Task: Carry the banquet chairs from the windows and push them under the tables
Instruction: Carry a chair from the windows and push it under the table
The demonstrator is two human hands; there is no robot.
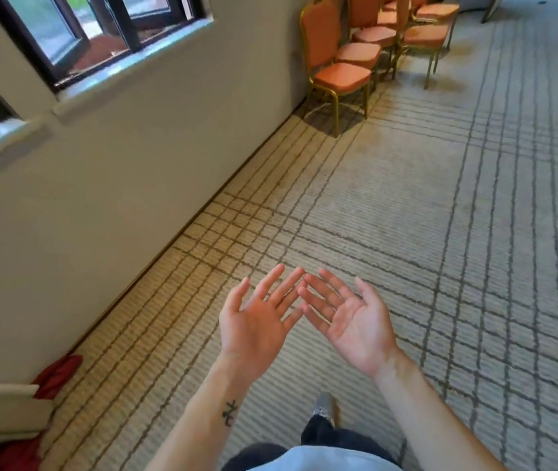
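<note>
Holding both the left hand and right hand palm-up with fingers spread, empty, the person faces the chairs well ahead along the wall, slightly right.

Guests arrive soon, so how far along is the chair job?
Done: nothing visible; no chair shows under a table. In hand: nothing, the left hand and right hand are open and empty, palms up. Left: several orange banquet chairs stand clustered by the wall beyond the windows, to be carried.

A pale blue top, dark trousers and grey shoe are worn; the left forearm is marked with a tattoo.
</note>
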